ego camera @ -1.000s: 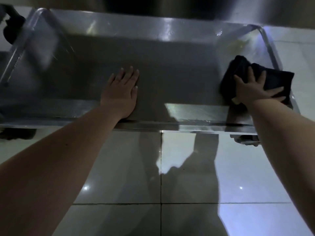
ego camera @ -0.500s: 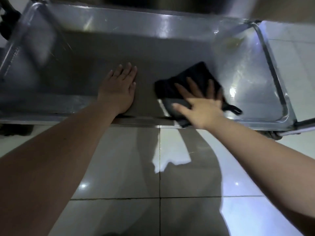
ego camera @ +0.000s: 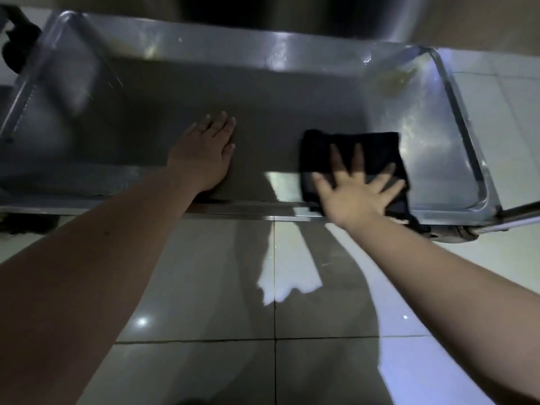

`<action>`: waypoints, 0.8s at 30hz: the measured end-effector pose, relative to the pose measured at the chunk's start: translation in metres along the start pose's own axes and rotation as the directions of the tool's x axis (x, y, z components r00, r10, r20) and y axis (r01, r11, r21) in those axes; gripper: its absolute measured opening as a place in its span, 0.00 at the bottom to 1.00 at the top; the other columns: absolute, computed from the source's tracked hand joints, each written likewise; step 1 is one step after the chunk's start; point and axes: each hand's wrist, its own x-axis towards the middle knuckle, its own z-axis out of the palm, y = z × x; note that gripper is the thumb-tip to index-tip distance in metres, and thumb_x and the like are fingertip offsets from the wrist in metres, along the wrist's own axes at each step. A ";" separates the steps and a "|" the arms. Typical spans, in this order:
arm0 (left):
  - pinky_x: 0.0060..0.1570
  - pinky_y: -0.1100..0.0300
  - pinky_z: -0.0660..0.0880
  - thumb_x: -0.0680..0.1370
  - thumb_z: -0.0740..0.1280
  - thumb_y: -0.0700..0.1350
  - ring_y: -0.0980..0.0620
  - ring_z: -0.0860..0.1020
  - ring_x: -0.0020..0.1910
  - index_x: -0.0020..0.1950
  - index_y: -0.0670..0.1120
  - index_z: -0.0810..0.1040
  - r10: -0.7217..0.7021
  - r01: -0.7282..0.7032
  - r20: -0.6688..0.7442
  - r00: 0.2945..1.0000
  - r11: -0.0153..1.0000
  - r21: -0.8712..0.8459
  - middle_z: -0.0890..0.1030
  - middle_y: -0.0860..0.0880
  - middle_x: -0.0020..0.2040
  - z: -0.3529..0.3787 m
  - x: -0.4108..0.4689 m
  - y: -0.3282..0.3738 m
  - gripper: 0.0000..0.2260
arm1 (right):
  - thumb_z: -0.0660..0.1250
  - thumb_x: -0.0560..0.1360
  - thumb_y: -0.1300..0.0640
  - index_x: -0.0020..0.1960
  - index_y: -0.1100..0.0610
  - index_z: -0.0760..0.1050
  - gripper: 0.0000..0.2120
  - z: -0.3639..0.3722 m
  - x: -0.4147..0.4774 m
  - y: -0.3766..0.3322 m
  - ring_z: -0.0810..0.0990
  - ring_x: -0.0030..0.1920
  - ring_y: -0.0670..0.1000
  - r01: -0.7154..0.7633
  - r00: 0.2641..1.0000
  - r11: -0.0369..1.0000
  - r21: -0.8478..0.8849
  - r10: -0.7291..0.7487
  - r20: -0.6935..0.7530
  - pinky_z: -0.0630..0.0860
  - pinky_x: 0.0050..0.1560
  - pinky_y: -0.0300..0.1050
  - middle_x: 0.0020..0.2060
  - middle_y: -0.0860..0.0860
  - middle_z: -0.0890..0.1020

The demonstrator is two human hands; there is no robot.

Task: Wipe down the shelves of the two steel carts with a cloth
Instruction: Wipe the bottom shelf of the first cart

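Steel shelf (ego camera: 292, 97) is seen from above in pretty dim light, with a raised rim (ego camera: 455, 118) running round it. A dark cloth (ego camera: 365, 147) is laid flat on the shelf, right of the middle and close to the front edge. One corner seems to be draped over the front rim on the right.

The cloth is pressed down by the right hand (ego camera: 353, 197), palm flat, fingers straight and spread well apart, nothing curled round the fabric. The heel of that hand is sat about at the front rim.

The left hand (ego camera: 204, 153) is planted palm-down on bare steel, left of the cloth and clear of it, with the fingers straight and kept together.

A yellowish smear (ego camera: 394, 80) can be made out near the far right corner, well apart from the cloth, and a streaky shine is seen across that end of the shelf.

A glossy tiled floor (ego camera: 204, 287) is seen below, with arm shadows thrown across it. Something dark (ego camera: 17, 45) is parked past the far left corner, but what it is can't be told.
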 end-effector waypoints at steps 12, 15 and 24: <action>0.74 0.53 0.47 0.80 0.56 0.40 0.45 0.55 0.77 0.76 0.45 0.62 -0.010 -0.042 -0.227 0.974 0.974 -0.224 0.60 0.44 0.77 -0.035 -0.009 0.040 0.23 | 0.51 0.80 0.39 0.77 0.35 0.45 0.28 -0.018 0.002 -0.065 0.40 0.76 0.66 0.288 0.955 0.931 0.223 -0.262 -0.137 0.36 0.72 0.65 0.79 0.44 0.45; 0.74 0.50 0.44 0.81 0.56 0.51 0.46 0.52 0.77 0.78 0.46 0.57 0.048 -0.065 -0.123 0.991 0.988 -0.142 0.56 0.45 0.78 -0.014 -0.018 0.099 0.26 | 0.51 0.82 0.45 0.78 0.39 0.47 0.27 -0.023 0.030 -0.026 0.40 0.78 0.61 0.231 0.970 0.926 0.299 -0.195 -0.145 0.41 0.75 0.59 0.79 0.44 0.47; 0.62 0.24 0.34 0.77 0.43 0.67 0.46 0.36 0.77 0.76 0.63 0.40 -0.082 0.080 0.045 0.996 0.995 0.056 0.39 0.58 0.78 0.004 -0.002 0.074 0.29 | 0.45 0.82 0.40 0.78 0.38 0.44 0.26 -0.001 0.036 -0.011 0.40 0.78 0.57 0.303 0.952 0.949 0.084 -0.297 -0.076 0.37 0.74 0.58 0.79 0.43 0.44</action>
